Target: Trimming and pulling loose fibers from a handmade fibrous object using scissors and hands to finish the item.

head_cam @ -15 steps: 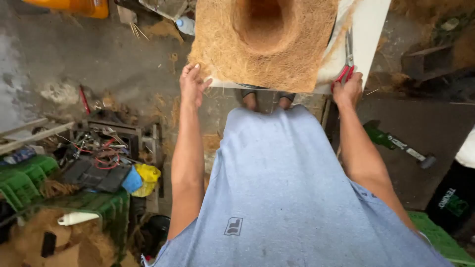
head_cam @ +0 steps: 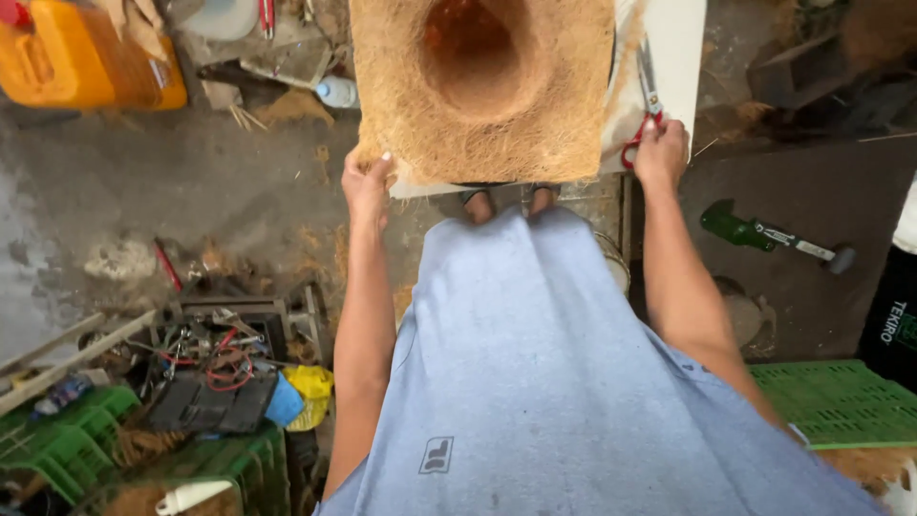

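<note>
While left hand [head_cam: 368,186] pinches fibre mat [head_cam: 535,124] corner | right hand [head_cam: 661,151] on red scissors [head_cam: 645,105]

Bare floor [head_cam: 210,191] at centre left lies open; a yellow canister [head_cam: 86,62] upper left and green crates [head_cam: 67,435] lower left crowd its edges.

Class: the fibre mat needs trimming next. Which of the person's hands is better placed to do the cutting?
Probably the right hand: it already grips the red-handled scissors beside the coir mat. The left hand holds the mat's corner.
</note>
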